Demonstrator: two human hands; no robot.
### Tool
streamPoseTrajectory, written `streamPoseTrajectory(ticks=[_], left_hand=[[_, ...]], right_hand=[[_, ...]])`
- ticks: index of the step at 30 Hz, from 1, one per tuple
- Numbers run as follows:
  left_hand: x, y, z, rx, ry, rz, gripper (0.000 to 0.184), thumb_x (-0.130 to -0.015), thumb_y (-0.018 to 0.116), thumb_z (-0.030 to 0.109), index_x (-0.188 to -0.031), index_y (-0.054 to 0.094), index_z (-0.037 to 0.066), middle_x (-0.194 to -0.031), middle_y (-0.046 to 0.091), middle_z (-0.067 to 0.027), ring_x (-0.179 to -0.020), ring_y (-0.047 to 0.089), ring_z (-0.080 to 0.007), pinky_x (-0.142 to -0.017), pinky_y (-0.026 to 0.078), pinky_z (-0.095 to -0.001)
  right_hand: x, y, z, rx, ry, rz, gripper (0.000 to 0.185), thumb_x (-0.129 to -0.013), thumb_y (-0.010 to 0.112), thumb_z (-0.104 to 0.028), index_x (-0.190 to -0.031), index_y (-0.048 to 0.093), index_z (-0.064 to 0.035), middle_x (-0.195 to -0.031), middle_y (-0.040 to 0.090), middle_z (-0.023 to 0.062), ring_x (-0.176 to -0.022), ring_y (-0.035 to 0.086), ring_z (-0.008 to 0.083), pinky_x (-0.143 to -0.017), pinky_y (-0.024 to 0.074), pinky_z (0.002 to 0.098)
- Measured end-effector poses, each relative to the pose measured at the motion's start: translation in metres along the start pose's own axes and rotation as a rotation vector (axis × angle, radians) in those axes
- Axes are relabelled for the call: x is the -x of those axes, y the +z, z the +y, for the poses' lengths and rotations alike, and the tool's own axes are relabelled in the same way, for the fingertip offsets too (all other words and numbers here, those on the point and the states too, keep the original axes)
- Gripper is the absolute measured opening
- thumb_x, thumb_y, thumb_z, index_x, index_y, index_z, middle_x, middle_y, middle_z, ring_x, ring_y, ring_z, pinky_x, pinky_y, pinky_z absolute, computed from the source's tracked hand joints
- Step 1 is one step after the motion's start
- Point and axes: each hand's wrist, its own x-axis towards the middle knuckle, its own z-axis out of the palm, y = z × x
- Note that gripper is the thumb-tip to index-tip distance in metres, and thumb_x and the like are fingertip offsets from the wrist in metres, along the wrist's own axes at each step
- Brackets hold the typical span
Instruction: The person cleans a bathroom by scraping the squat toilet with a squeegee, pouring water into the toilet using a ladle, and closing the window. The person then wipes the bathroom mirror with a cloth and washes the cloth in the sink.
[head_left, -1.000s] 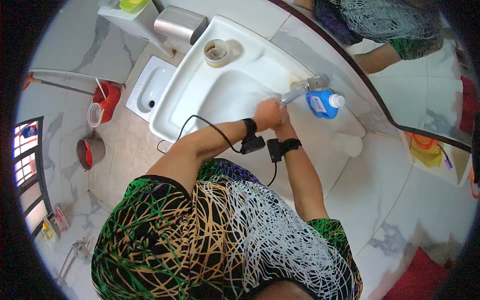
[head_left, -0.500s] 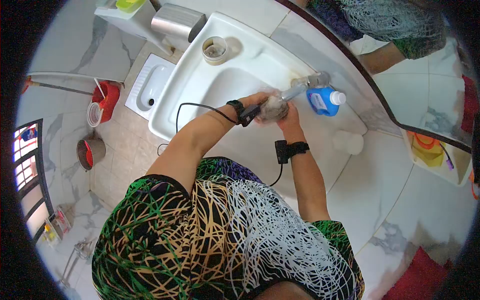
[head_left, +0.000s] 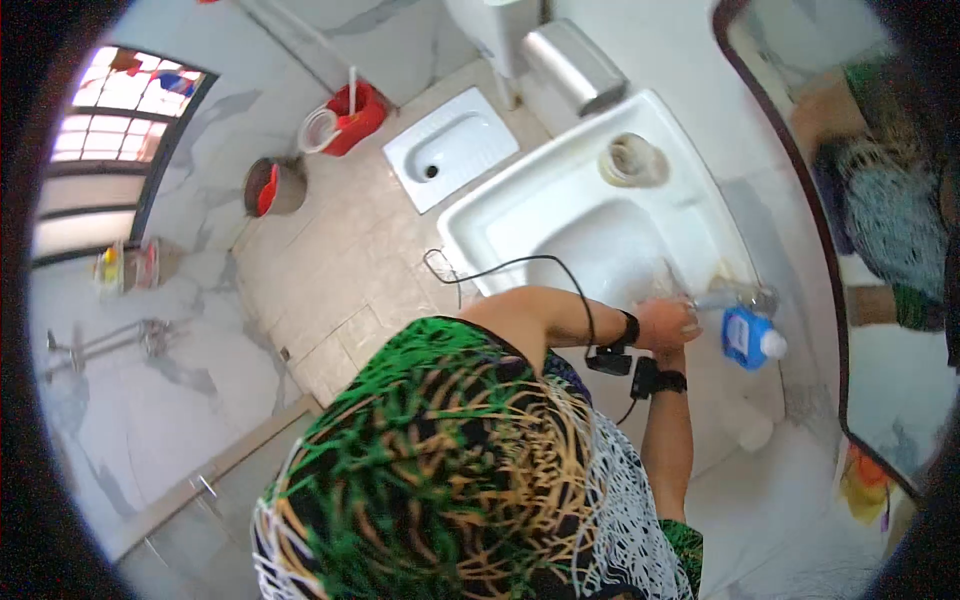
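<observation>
My left hand is under the tap at the sink, its fingers curled over. My right hand lies close against it from below, mostly covered by the left hand and wrist. Whatever lies between the two hands is hidden. A dark strap with a small black box sits on each wrist, and a black cable loops from the left one. Beside the tap stands a blue bottle with a white cap. A round tub rests on the far rim of the white sink.
A steel dispenser is on the wall beyond the sink. On the floor are a squat toilet, a red mop bucket and a bin. A mirror edges the right side. A whitish round object sits near the sink's end.
The view has turned leftward, showing more floor and window. My hands have come together, left over right, and the greyish rounded thing they held under the tap is no longer visible.
</observation>
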Motion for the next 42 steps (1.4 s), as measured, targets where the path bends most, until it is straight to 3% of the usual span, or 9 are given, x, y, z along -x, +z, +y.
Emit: streamPoseTrajectory(ticks=[5,13,16,20,26,33,35,38,42], left_hand=[[-0.011,-0.041,-0.023,-0.047,-0.220,-0.050,0.033,-0.076,0.051,0.034,-0.067,0.061,0.004,-0.071,0.058,-0.0196,-0.069,0.057,-0.0361,-0.067,0.045,-0.0439],[0.003,-0.072,-0.068,-0.099,-0.384,-0.052,0.033,-0.070,0.057,0.027,-0.100,0.055,0.013,-0.103,0.052,-0.0157,-0.094,0.049,-0.0343,-0.074,0.042,-0.0468],[0.008,-0.062,-0.095,-0.323,-0.294,-0.018,0.043,-0.067,0.061,0.025,-0.108,0.052,0.015,-0.114,0.045,-0.0120,-0.101,0.043,-0.0328,-0.080,0.038,-0.0469],[0.002,-0.037,-0.100,-0.264,-0.039,-0.093,0.065,-0.063,0.066,0.024,-0.122,0.040,0.019,-0.118,0.042,-0.0118,-0.107,0.039,-0.0342,-0.086,0.033,-0.0487],[0.008,-0.014,-0.095,0.150,0.180,-0.394,0.089,-0.060,0.073,0.025,-0.133,0.023,0.025,-0.130,0.034,-0.0058,-0.126,0.017,-0.0361,-0.095,0.020,-0.0578],[0.006,-0.043,-0.066,-0.221,-0.160,-0.454,0.059,-0.064,0.069,0.035,-0.119,0.048,0.028,-0.133,0.032,-0.0096,-0.124,0.022,-0.0333,-0.095,0.020,-0.0570],[-0.020,0.016,-0.090,-0.100,-0.468,-0.182,0.050,-0.064,0.067,0.032,-0.112,0.056,0.022,-0.126,0.043,-0.0108,-0.118,0.036,-0.0298,-0.093,0.029,-0.0523],[-0.036,0.064,-0.133,0.356,-0.308,-0.383,0.040,-0.061,0.063,0.016,-0.100,0.061,0.015,-0.104,0.057,-0.0122,-0.098,0.053,-0.0280,-0.077,0.045,-0.0435],[-0.009,-0.016,-0.039,0.139,-0.149,-0.511,0.047,-0.068,0.061,0.027,-0.110,0.054,0.007,-0.101,0.058,-0.0145,-0.092,0.055,-0.0281,-0.078,0.045,-0.0354]], right_hand=[[-0.050,-0.014,0.006,0.838,-0.222,0.248,0.028,-0.083,0.044,-0.024,-0.097,0.057,-0.0033,-0.091,0.059,0.0124,-0.086,0.056,0.0289,-0.073,0.0449,0.0387],[-0.067,-0.010,-0.002,2.038,-0.754,0.190,0.026,-0.084,0.042,-0.021,-0.093,0.059,-0.0022,-0.086,0.059,0.0145,-0.082,0.057,0.0309,-0.071,0.0456,0.0379],[-0.066,-0.027,0.009,1.826,-0.943,0.191,0.038,-0.084,0.045,-0.030,-0.087,0.056,0.0063,-0.073,0.057,0.0191,-0.076,0.058,0.0265,-0.064,0.0438,0.0386],[-0.051,-0.038,0.016,1.451,-0.339,0.264,0.032,-0.086,0.045,-0.025,-0.098,0.054,0.0037,-0.090,0.057,0.0161,-0.083,0.058,0.0257,-0.066,0.0473,0.0373],[0.112,0.068,-0.019,0.571,-0.512,-0.029,0.032,-0.089,0.040,-0.015,-0.108,0.043,0.0101,-0.110,0.048,0.0184,-0.095,0.053,0.0295,-0.079,0.0489,0.0416],[0.187,0.073,-0.045,0.236,-0.752,-0.048,0.035,-0.089,0.039,-0.016,-0.110,0.038,0.0115,-0.118,0.038,0.0223,-0.112,0.039,0.0299,-0.091,0.0407,0.0463],[0.165,0.026,-0.036,0.327,-0.667,0.052,0.037,-0.089,0.040,-0.019,-0.111,0.037,0.0109,-0.118,0.038,0.0231,-0.112,0.039,0.0313,-0.091,0.0403,0.0471],[0.122,-0.027,-0.019,0.705,-0.337,0.075,0.040,-0.089,0.041,-0.022,-0.112,0.038,0.0093,-0.120,0.038,0.0231,-0.112,0.039,0.0321,-0.090,0.0398,0.0477],[0.078,-0.038,-0.002,-0.255,0.293,0.055,0.042,-0.088,0.044,-0.025,-0.113,0.038,0.0084,-0.117,0.044,0.0190,-0.105,0.046,0.0329,-0.086,0.0418,0.0451]])
